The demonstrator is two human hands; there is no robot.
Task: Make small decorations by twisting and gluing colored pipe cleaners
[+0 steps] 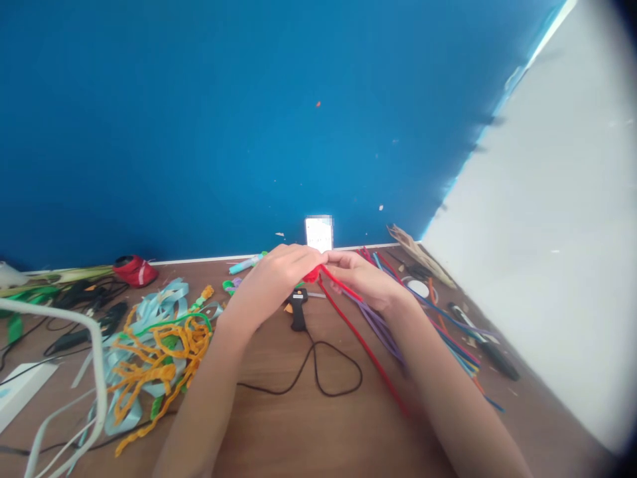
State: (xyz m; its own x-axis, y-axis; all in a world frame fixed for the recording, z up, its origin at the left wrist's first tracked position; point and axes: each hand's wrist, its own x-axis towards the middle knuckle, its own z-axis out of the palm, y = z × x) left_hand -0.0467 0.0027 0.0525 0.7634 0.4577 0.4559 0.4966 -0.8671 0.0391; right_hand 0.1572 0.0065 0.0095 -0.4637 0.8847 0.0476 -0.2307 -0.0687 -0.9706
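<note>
My left hand (279, 273) is closed over a small red coiled piece (312, 275) made of fuzzy pipe cleaner. Beside it, my right hand (365, 277) pinches near the same spot with thumb and forefinger. One red pipe cleaner end (343, 284) runs across the right fingers. Another red strand (361, 340) trails down to the right over the tabletop. Most of the coiled piece is hidden by the left fingers. Just below the hands lies a black glue gun (298, 309) with its cord looping on the table.
A lit phone (319, 232) leans on the blue wall. Orange pipe cleaners (186, 342) and pale blue ribbon (122, 372) heap at left, near a white curved frame (101, 378). Purple pipe cleaners (381, 328), a cutter knife (485, 340) and dry husks (421, 255) lie at right.
</note>
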